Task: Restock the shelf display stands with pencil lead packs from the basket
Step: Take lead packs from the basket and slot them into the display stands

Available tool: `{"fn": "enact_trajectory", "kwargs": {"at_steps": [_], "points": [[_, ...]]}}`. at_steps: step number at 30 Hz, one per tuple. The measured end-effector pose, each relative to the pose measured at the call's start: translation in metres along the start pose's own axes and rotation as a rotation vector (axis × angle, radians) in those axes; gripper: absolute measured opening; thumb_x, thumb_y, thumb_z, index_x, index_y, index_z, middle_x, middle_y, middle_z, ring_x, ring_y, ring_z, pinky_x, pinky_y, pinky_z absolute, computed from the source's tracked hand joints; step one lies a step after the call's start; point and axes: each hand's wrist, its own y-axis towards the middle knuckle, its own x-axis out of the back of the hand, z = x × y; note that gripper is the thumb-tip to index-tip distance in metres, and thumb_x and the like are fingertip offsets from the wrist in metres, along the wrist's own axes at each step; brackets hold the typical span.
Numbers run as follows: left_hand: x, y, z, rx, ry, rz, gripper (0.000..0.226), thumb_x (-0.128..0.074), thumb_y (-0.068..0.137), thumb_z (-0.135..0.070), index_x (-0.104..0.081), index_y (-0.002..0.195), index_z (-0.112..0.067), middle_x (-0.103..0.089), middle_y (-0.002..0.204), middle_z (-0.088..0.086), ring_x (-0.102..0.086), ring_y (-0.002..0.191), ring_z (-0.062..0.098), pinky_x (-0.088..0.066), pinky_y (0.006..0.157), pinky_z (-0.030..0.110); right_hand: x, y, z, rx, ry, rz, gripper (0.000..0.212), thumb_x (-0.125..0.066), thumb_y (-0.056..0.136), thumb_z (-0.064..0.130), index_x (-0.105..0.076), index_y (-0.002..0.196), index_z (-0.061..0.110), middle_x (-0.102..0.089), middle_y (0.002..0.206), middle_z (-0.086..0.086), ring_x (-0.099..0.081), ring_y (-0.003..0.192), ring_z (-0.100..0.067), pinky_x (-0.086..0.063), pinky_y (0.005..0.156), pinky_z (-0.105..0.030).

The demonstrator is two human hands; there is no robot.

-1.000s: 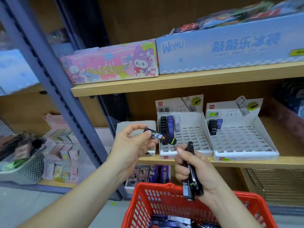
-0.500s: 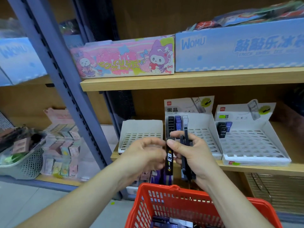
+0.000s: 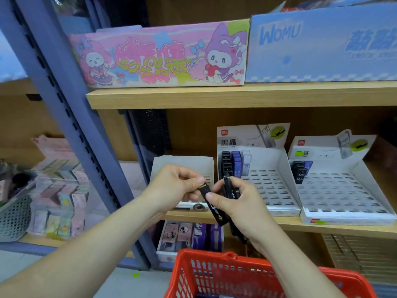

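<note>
My left hand [image 3: 174,186] pinches the top of a black pencil lead pack [image 3: 212,206] with a green stripe. My right hand [image 3: 238,203] presses its thumb on the same pack and grips a bundle of black lead packs [image 3: 229,190] in its fingers. Both hands hover in front of the middle white display stand [image 3: 277,183], which holds a few black, blue and clear packs at its back left. The right stand [image 3: 348,194] holds a few packs too. A left stand [image 3: 182,164] is partly hidden behind my hands. The red basket [image 3: 214,274] sits below.
A pink cartoon box [image 3: 161,57] and a blue box [image 3: 322,41] stand on the upper wooden shelf [image 3: 236,95]. A blue metal upright [image 3: 71,125] rises at left. Small colourful boxes [image 3: 58,201] and a grey basket [image 3: 12,216] lie at far left.
My hands came together in front of the middle stand. The single pack, first held flat in my left hand, now stands tilted upright between both hands. The camera moved closer.
</note>
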Motion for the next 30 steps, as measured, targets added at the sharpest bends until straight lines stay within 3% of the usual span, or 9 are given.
{"fn": "enact_trajectory", "kwargs": {"at_steps": [3, 6, 11, 15, 19, 23, 30], "points": [[0.004, 0.009, 0.007, 0.010, -0.032, -0.031, 0.004, -0.066, 0.085, -0.004, -0.070, 0.086, -0.002, -0.064, 0.058, 0.007, -0.060, 0.049, 0.010, -0.054, 0.055, 0.019, 0.000, 0.004, -0.008, -0.026, -0.004, -0.007, 0.014, -0.078, 0.081, 0.007, -0.064, 0.082, 0.011, -0.062, 0.064, 0.005, -0.061, 0.059, -0.011, -0.053, 0.053, -0.030], [0.010, 0.015, 0.009, 0.041, -0.039, 0.028, 0.008, -0.067, 0.083, 0.001, -0.072, 0.086, -0.005, -0.068, 0.063, 0.007, -0.063, 0.055, 0.012, -0.055, 0.059, 0.020, -0.005, 0.010, -0.014, -0.014, -0.013, -0.062, 0.015, -0.080, 0.080, 0.011, -0.066, 0.080, 0.015, -0.066, 0.071, 0.002, -0.066, 0.067, -0.017, -0.057, 0.062, -0.038], [0.017, 0.043, 0.003, -0.082, 0.114, -0.065, 0.018, -0.063, 0.087, 0.000, -0.071, 0.082, -0.015, -0.070, 0.085, 0.010, -0.068, 0.074, 0.014, -0.055, 0.058, 0.021, -0.013, 0.015, -0.029, -0.017, -0.021, -0.232, 0.008, -0.073, 0.086, 0.018, -0.068, 0.080, 0.020, -0.066, 0.069, 0.008, -0.061, 0.074, -0.012, -0.047, 0.071, -0.027], [0.013, 0.077, 0.000, -0.213, 0.297, -0.227, 0.025, -0.063, 0.089, -0.005, -0.067, 0.076, -0.027, -0.068, 0.078, 0.001, -0.066, 0.070, 0.013, -0.055, 0.063, 0.020, -0.001, 0.009, -0.034, -0.162, 0.143, -0.287, 0.007, -0.065, 0.092, 0.021, -0.066, 0.090, 0.014, -0.067, 0.072, -0.003, -0.051, 0.054, -0.012, -0.045, 0.054, -0.027], [-0.003, 0.091, 0.018, -0.285, 0.397, -0.259, 0.019, -0.062, 0.090, -0.010, -0.070, 0.085, -0.026, -0.068, 0.081, -0.005, -0.066, 0.084, 0.016, -0.053, 0.085, 0.029, 0.012, 0.006, -0.033, -0.296, 0.447, -0.303, 0.011, -0.063, 0.093, 0.017, -0.057, 0.090, 0.008, -0.055, 0.066, -0.008, -0.046, 0.048, -0.014, -0.038, 0.040, -0.022], [-0.006, 0.097, 0.025, -0.393, 0.473, -0.315, 0.017, -0.061, 0.090, -0.008, -0.073, 0.098, -0.018, -0.066, 0.093, -0.004, -0.063, 0.092, 0.019, -0.049, 0.095, 0.037, 0.015, 0.003, -0.033, -0.355, 0.625, -0.279, 0.009, -0.061, 0.094, 0.015, -0.058, 0.094, 0.007, -0.048, 0.061, -0.006, -0.043, 0.046, -0.013, -0.035, 0.036, -0.019], [-0.009, 0.098, 0.017, -0.471, 0.599, -0.231, 0.020, -0.059, 0.091, -0.007, -0.074, 0.102, -0.014, -0.062, 0.094, -0.008, -0.058, 0.093, 0.014, -0.044, 0.094, 0.025, 0.023, -0.002, -0.038, -0.398, 0.658, -0.237, 0.009, -0.062, 0.093, 0.018, -0.059, 0.094, 0.009, -0.043, 0.058, -0.003, -0.042, 0.046, -0.012, -0.035, 0.036, -0.019]]}}
